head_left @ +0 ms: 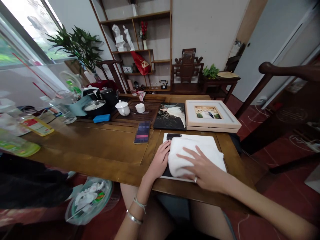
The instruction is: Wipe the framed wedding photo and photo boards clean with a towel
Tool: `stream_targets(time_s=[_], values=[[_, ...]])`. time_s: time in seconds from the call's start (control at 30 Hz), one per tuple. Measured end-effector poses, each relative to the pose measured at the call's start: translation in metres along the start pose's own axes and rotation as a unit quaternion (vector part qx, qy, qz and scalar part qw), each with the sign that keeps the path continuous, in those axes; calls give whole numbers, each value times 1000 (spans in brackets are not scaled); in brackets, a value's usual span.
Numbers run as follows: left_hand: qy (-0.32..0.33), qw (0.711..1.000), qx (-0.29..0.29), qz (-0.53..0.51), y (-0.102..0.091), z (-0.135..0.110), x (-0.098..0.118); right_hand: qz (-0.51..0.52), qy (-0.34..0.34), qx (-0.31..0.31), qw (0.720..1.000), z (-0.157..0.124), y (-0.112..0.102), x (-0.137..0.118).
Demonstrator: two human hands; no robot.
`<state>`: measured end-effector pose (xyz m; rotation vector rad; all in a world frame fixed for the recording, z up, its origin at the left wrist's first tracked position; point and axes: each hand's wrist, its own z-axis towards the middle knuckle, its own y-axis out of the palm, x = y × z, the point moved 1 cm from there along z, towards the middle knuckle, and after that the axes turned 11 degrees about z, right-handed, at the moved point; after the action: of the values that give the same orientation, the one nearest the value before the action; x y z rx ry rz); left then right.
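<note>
A folded white cloth lies over a flat picture panel with a white border and a dark part, close to the table's front edge. My right hand, a ring on one finger, rests flat on the cloth with its fingers spread. At the panel's left side lies my left hand, fingers stretched out and touching the panel near the cloth's edge. The cloth and my hands hide most of the picture. Just behind are a dark photo panel showing a white dress and a pale wooden picture frame.
A phone-like blurred item lies left of the panel. Further left stand a white lidded cup, a small white bowl, a blue block and several bottles. A lined waste bin stands below the table.
</note>
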<state>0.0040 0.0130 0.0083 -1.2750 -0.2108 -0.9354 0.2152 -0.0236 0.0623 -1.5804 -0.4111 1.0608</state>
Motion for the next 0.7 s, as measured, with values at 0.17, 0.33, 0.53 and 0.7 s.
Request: stream_targets(time_s=[0.17,0.33,0.53,0.7], values=[[0,1000,-2,-16,0,-1,-1,10,-30,-18,999,-23,18,-34],[-1,1000,0,-2,0,0,0,29,-52,7,998,-12,5,9],[-4,1000,5,1,3,0,-2,38,-19,52,998,10,-17,65],[-3,1000,11,5,4,-1,-4,37,-36,26,998,-1,-11,42]])
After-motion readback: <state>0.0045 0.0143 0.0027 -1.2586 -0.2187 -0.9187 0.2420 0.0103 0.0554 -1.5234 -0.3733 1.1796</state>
